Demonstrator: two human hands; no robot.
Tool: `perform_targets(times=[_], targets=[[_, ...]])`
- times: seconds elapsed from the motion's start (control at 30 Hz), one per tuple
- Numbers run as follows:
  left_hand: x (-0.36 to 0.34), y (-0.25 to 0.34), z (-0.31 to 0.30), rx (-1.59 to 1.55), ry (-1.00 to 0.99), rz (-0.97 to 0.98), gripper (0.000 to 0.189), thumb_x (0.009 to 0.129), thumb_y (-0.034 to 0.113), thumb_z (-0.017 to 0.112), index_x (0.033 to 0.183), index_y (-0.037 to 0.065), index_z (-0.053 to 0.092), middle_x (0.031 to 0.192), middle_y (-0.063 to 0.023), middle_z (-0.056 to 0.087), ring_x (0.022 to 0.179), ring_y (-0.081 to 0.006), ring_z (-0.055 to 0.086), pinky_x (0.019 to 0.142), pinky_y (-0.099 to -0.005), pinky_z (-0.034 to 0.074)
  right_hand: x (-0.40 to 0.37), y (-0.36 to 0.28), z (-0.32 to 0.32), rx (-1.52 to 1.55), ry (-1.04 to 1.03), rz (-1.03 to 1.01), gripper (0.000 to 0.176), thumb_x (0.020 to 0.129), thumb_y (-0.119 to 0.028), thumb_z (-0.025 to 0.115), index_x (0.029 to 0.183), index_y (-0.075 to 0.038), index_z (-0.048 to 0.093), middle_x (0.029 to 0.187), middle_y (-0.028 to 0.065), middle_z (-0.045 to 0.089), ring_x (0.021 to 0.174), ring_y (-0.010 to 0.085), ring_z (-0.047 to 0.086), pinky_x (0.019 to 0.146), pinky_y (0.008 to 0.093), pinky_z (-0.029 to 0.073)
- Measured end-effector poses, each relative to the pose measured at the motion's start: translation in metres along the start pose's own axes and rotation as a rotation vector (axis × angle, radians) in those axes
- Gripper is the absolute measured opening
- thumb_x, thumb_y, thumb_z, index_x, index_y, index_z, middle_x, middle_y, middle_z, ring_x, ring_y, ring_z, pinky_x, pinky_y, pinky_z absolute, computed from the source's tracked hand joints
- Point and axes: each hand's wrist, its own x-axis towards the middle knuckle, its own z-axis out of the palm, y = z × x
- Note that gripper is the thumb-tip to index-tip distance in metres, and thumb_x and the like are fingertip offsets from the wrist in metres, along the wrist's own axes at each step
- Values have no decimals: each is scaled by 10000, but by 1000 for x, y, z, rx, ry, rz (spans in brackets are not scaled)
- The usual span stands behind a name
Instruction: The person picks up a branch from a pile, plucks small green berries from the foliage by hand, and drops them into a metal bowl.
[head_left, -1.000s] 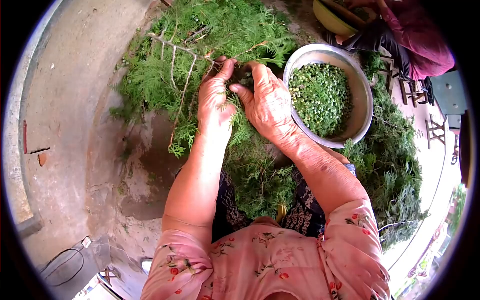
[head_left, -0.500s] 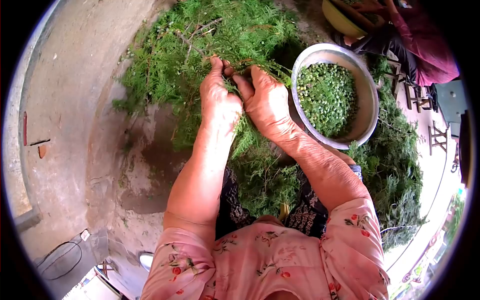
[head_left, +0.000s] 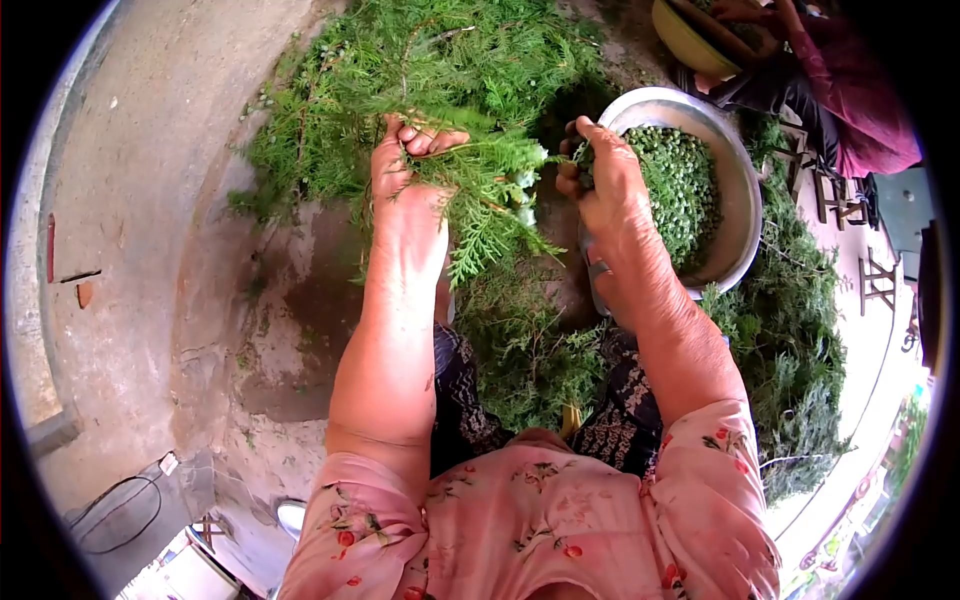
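Note:
My left hand (head_left: 408, 165) is closed on a feathery green conifer sprig (head_left: 485, 205), which spreads out to the right of the fingers. Pale green round cones (head_left: 525, 185) show at the sprig's right side, somewhat blurred. My right hand (head_left: 612, 185) is apart from the sprig, at the left rim of a metal basin (head_left: 745, 215). Its fingers are curled, with small green bits between them that are too small to name. Inside the basin lie many small round green cones (head_left: 680, 190) mixed with leaf scraps.
A large heap of cut conifer branches (head_left: 330, 130) lies ahead, with more branches (head_left: 790, 340) right of the basin and between my legs. At the upper right, another person (head_left: 860, 100) sits by a yellow basin (head_left: 690, 45). A concrete wall (head_left: 120, 180) stands at left.
My hands were together on the greenery and have come apart. The right hand has moved right to the basin's rim; the left keeps the sprig, now spread out to the right.

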Motion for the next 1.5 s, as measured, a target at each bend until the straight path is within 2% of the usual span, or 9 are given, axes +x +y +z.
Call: perform_targets(times=[0.17, 0.43, 0.57, 0.67, 0.8, 0.97, 1.03, 1.1, 1.5], targets=[[12, 7, 0, -87, -118, -6, 198, 868, 95, 390, 676, 56, 416, 507, 13, 352, 437, -93, 347, 513, -240, 327, -23, -6, 5, -70, -169, 266, 284, 862, -370, 499, 909, -90, 522, 779, 30, 536, 615, 148, 509, 488, 266, 385], [20, 8, -15, -25, -155, -99, 349, 870, 314, 495, 599, 97, 455, 519, 16, 418, 497, -114, 397, 558, -256, 346, -43, -10, 12, -87, -262, 213, 441, 791, -536, 537, 944, -123, 540, 788, -6, 536, 679, 104, 497, 524, 247, 371], [9, -3, -10, 52, -138, -61, 303, 856, 322, 530, 654, 105, 465, 579, 12, 455, 521, -117, 436, 561, -251, 384, -38, -8, 11, -136, -162, 76, 310, 792, -381, 622, 941, -113, 579, 754, -33, 566, 578, 56, 469, 449, 220, 334], [-19, -19, 14, 530, 49, -22, 283, 789, 370, 624, 740, 131, 481, 651, 14, 483, 583, -99, 491, 521, -242, 416, -32, -1, 9, -25, -266, 71, 136, 837, -128, 565, 959, -80, 601, 850, 4, 617, 710, 96, 567, 555, 254, 470], [-9, -28, 7, 825, 41, 96, 279, 760, 316, 660, 841, 76, 544, 694, -3, 520, 638, -115, 553, 551, -244, 448, -30, -2, 13, 148, -188, -83, 102, 851, -82, 538, 908, -13, 587, 797, 22, 622, 640, 81, 566, 517, 209, 450], [-22, -34, 24, 695, -214, -178, 312, 789, 329, 618, 921, 54, 558, 862, -52, 602, 692, -142, 576, 616, -261, 477, -14, -9, 3, 148, -81, -101, 150, 844, -95, 545, 945, 14, 569, 813, 38, 616, 671, 95, 560, 586, 230, 454], [-20, -43, 23, 594, -187, -186, 322, 797, 318, 611, 982, 60, 555, 903, -64, 612, 700, -152, 574, 624, -285, 469, -10, -8, 1, -156, -22, -487, 167, 841, -116, 555, 919, 32, 568, 771, 37, 609, 656, 75, 517, 575, 237, 431], [-16, -46, 19, 551, -107, -321, 324, 810, 304, 595, 1035, 75, 549, 895, -54, 610, 728, -158, 570, 657, -311, 456, -9, -16, -1, -363, -51, -553, 176, 835, -131, 564, 874, 40, 575, 701, 44, 595, 636, 67, 476, 568, 245, 416], [-12, -47, 15, 495, 26, -263, 246, 820, 119, 533, 1042, 19, 569, 966, -66, 604, 850, -163, 570, 758, -299, 472, -18, -35, -1, -344, 47, -621, 223, 876, -224, 535, 958, -29, 606, 609, -52, 501, 514, 23, 396, 443, 181, 324]])
